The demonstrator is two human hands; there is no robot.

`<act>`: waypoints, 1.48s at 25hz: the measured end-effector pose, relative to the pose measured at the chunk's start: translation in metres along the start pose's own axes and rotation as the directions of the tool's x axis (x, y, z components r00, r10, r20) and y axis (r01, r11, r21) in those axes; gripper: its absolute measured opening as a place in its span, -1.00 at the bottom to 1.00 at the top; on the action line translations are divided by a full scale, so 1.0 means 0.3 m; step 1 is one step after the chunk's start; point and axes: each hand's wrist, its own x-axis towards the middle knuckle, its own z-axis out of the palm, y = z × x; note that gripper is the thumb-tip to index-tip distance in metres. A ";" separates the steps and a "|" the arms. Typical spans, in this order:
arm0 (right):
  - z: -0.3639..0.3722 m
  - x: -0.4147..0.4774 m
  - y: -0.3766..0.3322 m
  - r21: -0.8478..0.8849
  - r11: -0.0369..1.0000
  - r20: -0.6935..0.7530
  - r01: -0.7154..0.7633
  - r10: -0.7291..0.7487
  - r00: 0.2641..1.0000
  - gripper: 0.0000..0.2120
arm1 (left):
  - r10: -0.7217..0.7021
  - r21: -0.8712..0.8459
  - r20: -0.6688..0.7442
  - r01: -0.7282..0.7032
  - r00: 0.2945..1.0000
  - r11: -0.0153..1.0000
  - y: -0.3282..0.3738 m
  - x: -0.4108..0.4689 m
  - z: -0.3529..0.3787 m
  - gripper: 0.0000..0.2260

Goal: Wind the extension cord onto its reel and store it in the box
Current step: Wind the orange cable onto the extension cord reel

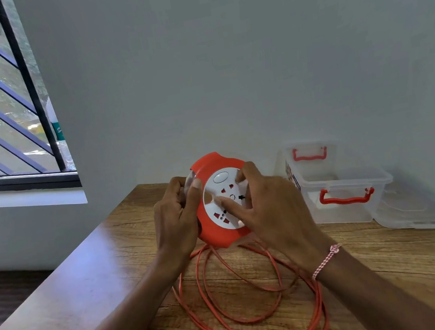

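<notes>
Winding tip, going by how this looks: let one hand be the anchor and the other do all the turning. The orange reel (224, 235) is held up off the tabletop (87, 289), tilted so its white socket disc (223, 190) faces the person. Nearly all of the orange cord (322, 312) lies in loose loops on the tabletop right below and in front, so I'd say the winding has barely started.

What I'd watch:
- Hold the housing dead steady and rotate only the disc, otherwise the whole thing just spins in your grip.
- Let the cord feed up from the top loop. Those loops overlap each other, so a fast crank could drag a tangle up to the reel's mouth.
- Stop and shake out any kink before it goes in.

Hand positions: the left hand (175, 219) is wrapped round the reel's left edge, thumb up front near the rim and fingers curled behind, wrist coming up from below. The right hand (274, 213) comes in from the right and is clamped onto the socket disc, thumb laid across its face and fingertips bent onto its upper right part. That looks like a turning grip to me.

The clear box (357, 175) with red handles sits open against the wall, to the right of the reel, with what looks like its lid (423, 218) just beside it.
</notes>
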 end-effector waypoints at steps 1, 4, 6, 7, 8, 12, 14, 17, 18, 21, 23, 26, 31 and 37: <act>-0.015 0.009 0.017 -0.107 0.981 0.003 0.160 -0.160 0.987 -0.54 | -0.011 -0.002 -0.017 0.011 1.000 1.000 0.001 0.005 -0.003 -0.57; -0.038 0.029 0.057 -0.327 0.827 0.159 0.458 -0.430 0.889 -0.49 | -0.047 -0.023 -0.033 0.046 0.998 0.999 0.002 0.016 -0.020 -0.61; -0.029 0.026 0.070 -0.414 0.748 0.263 0.519 -0.448 0.854 -0.36 | -0.057 -0.023 -0.012 0.057 0.998 0.998 0.001 0.019 -0.023 -0.57; -0.025 0.024 0.071 -0.444 0.723 0.297 0.530 -0.439 0.848 -0.30 | -0.058 -0.022 -0.006 0.058 0.998 0.998 -0.001 0.018 -0.021 -0.54; -0.024 0.022 0.070 -0.459 0.714 0.296 0.529 -0.438 0.849 -0.26 | -0.055 -0.020 -0.001 0.055 0.998 0.998 -0.002 0.017 -0.019 -0.52; -0.046 0.025 0.058 -0.402 0.772 0.167 0.493 -0.467 0.868 -0.40 | -0.017 -0.032 0.012 0.017 1.000 0.999 0.006 0.011 -0.016 -0.54; -0.042 0.019 0.035 -0.340 0.851 0.129 0.401 -0.380 0.916 -0.43 | -0.002 -0.031 -0.001 0.002 1.000 1.000 0.014 0.000 -0.008 -0.53; -0.010 0.007 -0.012 -0.077 0.997 0.002 -0.008 0.008 1.000 -0.40 | 0.018 -0.020 -0.010 -0.018 1.000 1.000 0.028 -0.015 0.011 -0.56; -0.003 0.007 -0.022 0.029 0.991 0.012 -0.133 0.132 0.991 -0.41 | 0.016 -0.028 -0.003 -0.016 1.000 0.999 0.031 -0.016 0.016 -0.57; -0.015 0.008 -0.015 0.057 0.996 0.020 -0.069 0.068 0.997 -0.45 | -0.025 -0.035 -0.001 0.025 1.000 0.999 0.027 -0.014 0.015 -0.58; -0.034 0.017 0.010 -0.121 0.976 0.028 0.181 -0.178 0.984 -0.52 | -0.056 -0.039 -0.034 0.055 0.998 0.998 0.020 -0.002 0.005 -0.53; -0.054 0.030 0.036 -0.326 0.850 0.173 0.413 -0.376 0.910 -0.49 | -0.099 -0.063 -0.055 0.096 0.994 0.993 0.011 0.015 -0.015 -0.53; -0.053 0.025 0.044 -0.511 0.695 0.317 0.505 -0.394 0.863 -0.23 | -0.083 -0.070 0.007 0.083 0.997 0.994 0.007 0.015 -0.016 -0.56; -0.063 0.028 0.033 -0.382 0.822 0.171 0.424 -0.388 0.906 -0.39 | 0.003 -0.031 0.010 -0.002 1.000 1.000 0.020 -0.003 -0.002 -0.55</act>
